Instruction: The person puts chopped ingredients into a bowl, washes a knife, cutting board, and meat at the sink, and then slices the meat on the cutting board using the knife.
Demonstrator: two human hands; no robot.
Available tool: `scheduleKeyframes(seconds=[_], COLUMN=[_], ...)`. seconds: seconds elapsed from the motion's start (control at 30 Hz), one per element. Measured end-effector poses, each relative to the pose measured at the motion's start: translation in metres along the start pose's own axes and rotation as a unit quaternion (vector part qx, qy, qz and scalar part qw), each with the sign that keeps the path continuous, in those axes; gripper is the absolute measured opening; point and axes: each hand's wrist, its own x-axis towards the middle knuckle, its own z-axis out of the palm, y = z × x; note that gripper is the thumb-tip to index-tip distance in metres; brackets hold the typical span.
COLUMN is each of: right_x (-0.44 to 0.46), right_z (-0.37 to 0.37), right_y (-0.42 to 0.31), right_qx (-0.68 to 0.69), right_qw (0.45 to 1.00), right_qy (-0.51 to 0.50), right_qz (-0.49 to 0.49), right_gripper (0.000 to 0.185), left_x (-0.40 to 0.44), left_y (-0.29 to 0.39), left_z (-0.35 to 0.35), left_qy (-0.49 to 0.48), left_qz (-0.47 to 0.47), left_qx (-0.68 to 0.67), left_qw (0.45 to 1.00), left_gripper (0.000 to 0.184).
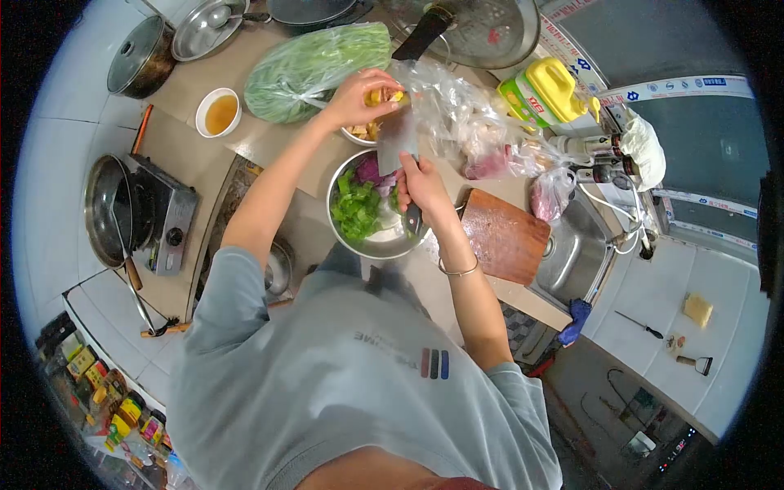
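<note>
My right hand [423, 186] is closed round the dark handle of a cleaver [395, 140], whose broad blade stands tilted toward my left hand. The fingers of my left hand [359, 104] curl round some yellowish food pieces [380, 97] beside the blade; their kind is unclear. Partly hidden under that hand is a small white bowl [351, 139] with brownish-yellow chunks in it. Below the cleaver, a steel bowl [377, 255] contains chopped green leaves [355, 206] and purple onion [370, 170].
A wet wooden cutting board [505, 237] lies right of the steel bowl, by the sink [565, 265]. Bagged green vegetables [314, 72], plastic bags [465, 122] and a yellow oil jug [547, 86] line the back. A bowl of brown liquid [219, 113] and a gas stove [167, 216] are left.
</note>
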Motion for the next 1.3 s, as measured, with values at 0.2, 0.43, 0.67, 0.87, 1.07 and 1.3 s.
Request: scheduleKeyframes(seconds=[0.2,0.43,0.67,0.87,1.07,1.3], right_x=[-0.025,-0.055,-0.075,-0.141,-0.193,-0.239], right_z=[-0.017,-0.045,-0.063,-0.1,-0.203,-0.383], right_y=[-0.006,0.003,0.03,0.062,0.138,0.206], right_qx=[0.03,-0.001,0.016,0.024,-0.033,0.127], right_qw=[0.999,1.0,0.999,0.991,0.924,0.866], right_qy=[-0.006,0.026,0.024,0.1,0.314,0.448], right_qz=[0.027,-0.007,-0.038,-0.091,-0.215,-0.183], right_gripper=[0.038,0.042,0.043,0.039,0.035,0.044], left_x=[-0.004,-0.002,-0.019,0.022,0.055,0.139], left_y=[-0.004,0.01,0.001,0.077,0.21,0.368], left_z=[0.004,0.0,0.012,0.0,0.097,0.333], left_qy=[-0.017,-0.07,-0.114,0.058,0.008,-0.244], left_qz=[-0.031,-0.038,0.072,0.081,0.068,0.018], left_qx=[0.02,0.084,0.232,0.236,-0.087,-0.313], left_qw=[0.999,0.993,0.963,0.967,0.994,0.918], left_gripper=[0.027,0.039,0.055,0.04,0.026,0.025])
